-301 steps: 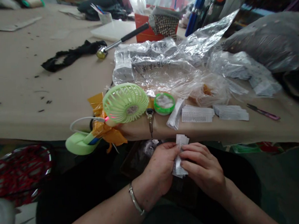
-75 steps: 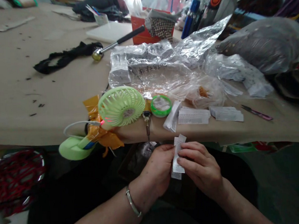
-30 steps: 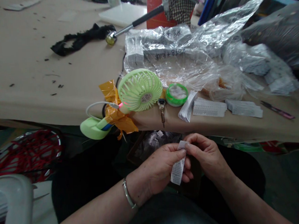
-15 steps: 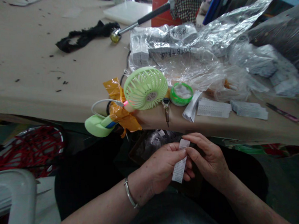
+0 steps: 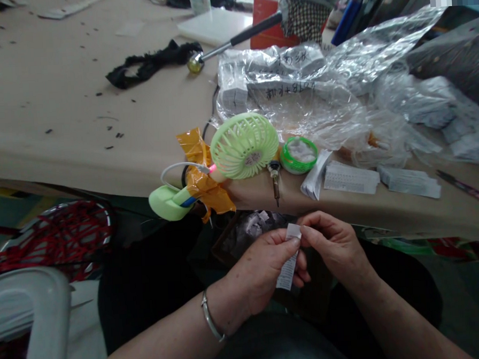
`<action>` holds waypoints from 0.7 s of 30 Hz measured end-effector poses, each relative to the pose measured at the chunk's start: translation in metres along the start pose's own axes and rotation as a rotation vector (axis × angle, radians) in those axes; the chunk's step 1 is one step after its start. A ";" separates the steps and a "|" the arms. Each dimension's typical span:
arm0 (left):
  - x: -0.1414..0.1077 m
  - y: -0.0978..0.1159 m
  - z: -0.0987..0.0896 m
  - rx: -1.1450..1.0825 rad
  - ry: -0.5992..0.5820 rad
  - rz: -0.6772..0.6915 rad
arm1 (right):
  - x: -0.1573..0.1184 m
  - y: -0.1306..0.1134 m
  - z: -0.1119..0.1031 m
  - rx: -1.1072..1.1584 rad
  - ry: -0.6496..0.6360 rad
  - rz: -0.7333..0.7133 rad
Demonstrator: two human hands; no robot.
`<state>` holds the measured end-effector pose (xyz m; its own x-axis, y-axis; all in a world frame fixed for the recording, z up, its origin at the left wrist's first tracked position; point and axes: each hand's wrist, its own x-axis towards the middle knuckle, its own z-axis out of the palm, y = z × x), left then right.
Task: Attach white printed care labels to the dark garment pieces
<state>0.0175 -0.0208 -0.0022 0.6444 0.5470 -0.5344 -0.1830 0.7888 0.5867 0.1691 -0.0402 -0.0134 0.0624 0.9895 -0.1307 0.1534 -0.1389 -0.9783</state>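
Note:
A narrow white label [image 5: 286, 272] with small printed text is pinched between the thumb and fingers of my left hand [image 5: 262, 266], above my lap. My right hand [image 5: 336, 245] meets its upper right edge, thumb and index finger pressed together there. Whether those fingertips hold one layer or several is too small to make out. Beyond the hands, on the table edge, lie a folded bundle of labels [image 5: 315, 176] and two flat label stacks, one nearer [image 5: 350, 179] and one further right [image 5: 410, 181].
A green clip fan [image 5: 243, 147] is taped at the table edge, with a soldering iron [image 5: 276, 185] beside it. A green-rimmed tub [image 5: 290, 163] holds white material. Clear plastic bags [image 5: 295, 104] lie behind. Tweezers [image 5: 464, 186] rest at right; a bin of scraps [image 5: 250, 227] stands below.
My right index finger has curled in from lying extended along the label's top, and now pinches with the thumb at its edge. The view has shifted slightly, moving the table things rightward.

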 end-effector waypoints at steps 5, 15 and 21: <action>-0.002 0.003 -0.002 0.054 0.064 0.059 | 0.006 -0.004 0.007 -0.002 -0.011 -0.003; -0.007 0.017 -0.015 0.456 0.381 0.515 | 0.019 -0.016 0.023 -0.080 -0.013 -0.165; -0.006 0.023 -0.018 0.633 0.463 0.662 | 0.024 -0.019 0.025 -0.234 0.040 -0.278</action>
<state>-0.0038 -0.0006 0.0039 0.1825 0.9790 -0.0903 0.1137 0.0702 0.9910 0.1430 -0.0130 -0.0024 0.0245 0.9890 0.1456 0.3913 0.1245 -0.9118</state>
